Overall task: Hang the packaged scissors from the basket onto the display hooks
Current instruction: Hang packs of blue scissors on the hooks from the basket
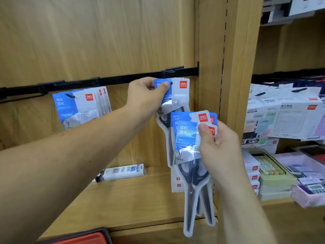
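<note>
The left hand (146, 95) is pinching one pack (179, 92) by its card top, with the fingers (164, 85) lying just beside the hang hole. It is holding the hole up to the hook (173, 69) right above them. A dark tip seems to be showing through the hole, but I cannot tell whether the pack is threaded on.

Below and to the right of those fingers, the right hand (218, 147) is gripping a bundle (186, 136) of more packs by their card tops, thumb in front, with the blades dangling down.

Each pack is probably light. The card is looking stiff and the clear film slick and floppy, and the scissors' weight is sitting low, so a pack is likely to swing. The card beside the hole, leaving the hole uncovered, is looking like the best place to hold. The bundle may fan out or slip.

Left of the fingers, along the rail (123, 79), hung packs (79, 108) are filling another hook. Far below, past the shelf (140, 196), the basket (84, 237) is showing at the frame's edge.
</note>
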